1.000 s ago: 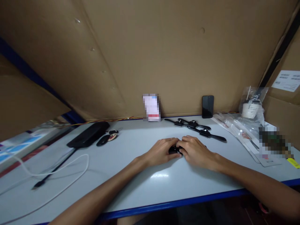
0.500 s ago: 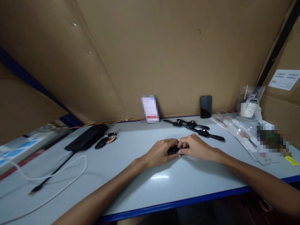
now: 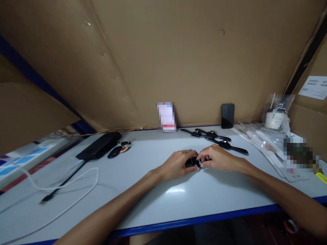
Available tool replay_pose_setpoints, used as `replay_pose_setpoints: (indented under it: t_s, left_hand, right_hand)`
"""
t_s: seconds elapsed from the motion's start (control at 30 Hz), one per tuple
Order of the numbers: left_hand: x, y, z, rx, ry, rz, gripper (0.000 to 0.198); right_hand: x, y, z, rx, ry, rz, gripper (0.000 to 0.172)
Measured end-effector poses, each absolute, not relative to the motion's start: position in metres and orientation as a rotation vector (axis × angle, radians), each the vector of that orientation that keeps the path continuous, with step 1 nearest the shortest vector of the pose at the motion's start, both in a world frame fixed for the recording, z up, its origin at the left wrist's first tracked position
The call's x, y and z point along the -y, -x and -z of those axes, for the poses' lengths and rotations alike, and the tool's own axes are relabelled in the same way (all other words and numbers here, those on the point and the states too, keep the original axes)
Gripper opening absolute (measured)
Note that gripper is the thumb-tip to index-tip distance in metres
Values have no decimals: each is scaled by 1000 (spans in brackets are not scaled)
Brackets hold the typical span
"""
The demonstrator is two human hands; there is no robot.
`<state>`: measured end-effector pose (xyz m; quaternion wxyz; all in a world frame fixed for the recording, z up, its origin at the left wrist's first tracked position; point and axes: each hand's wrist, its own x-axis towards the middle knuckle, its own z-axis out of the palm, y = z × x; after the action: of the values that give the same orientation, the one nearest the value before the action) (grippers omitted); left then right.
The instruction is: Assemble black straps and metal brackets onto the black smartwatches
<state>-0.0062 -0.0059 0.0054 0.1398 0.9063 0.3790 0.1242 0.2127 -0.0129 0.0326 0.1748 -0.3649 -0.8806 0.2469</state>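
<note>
Both my hands are together over the middle of the table, at a black spokeshave [image 3: 192, 162] with shiny metal parts at its centre. My left hand [image 3: 178, 163] is wrapped round its left part. Thumb and fingertips of my right hand [image 3: 214, 158] are pinched at the metal fittings near its middle. Much of the tool is hidden by my fingers. Behind the hands, three more black spokeshaves lie on the table, the nearest spokeshave [image 3: 227, 145] slanting down to the right.
At the back, a lit phone [image 3: 167, 117] and a dark phone [image 3: 227, 116] lean on the cardboard wall. Clear plastic packages [image 3: 265, 146] and a bagged cup [image 3: 275, 119] stand right. On the left lie a black case [image 3: 99, 146], keys [image 3: 120, 149] and a white cable [image 3: 87, 190].
The view has shifted slightly, so everything sits a little further right. My right fingers have drawn slightly away from my left hand, showing more of the metal fittings.
</note>
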Motion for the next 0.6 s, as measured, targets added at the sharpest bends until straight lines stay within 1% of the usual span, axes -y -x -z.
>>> replay_pose_setpoints:
  t_s: [0.2,0.37,0.43,0.5,0.53,0.6]
  left_hand:
    - [6,7,-4,-1089,-2632,-372,22]
    - [6,8,-3,-1093,-2641,-377,21]
    - [5,8,-3,-1103,-2648,-368,19]
    - [5,8,-3,-1097,-2648,-369,20]
    - [5,9,-2,-1092,-2644,-371,23]
    - [5,9,-2,-1090,-2636,-367,27]
  right_hand:
    - [13,-209,-28,2429,1119,-685,9]
    - [19,-198,-11,2379,1213,-398,18]
    - [20,-197,-10,2402,1241,-345,25]
    - [17,-200,-14,2389,1228,-361,32]
    - [15,-202,-18,2365,1199,-398,33]
    - [11,-209,-25,2324,1108,-511,30]
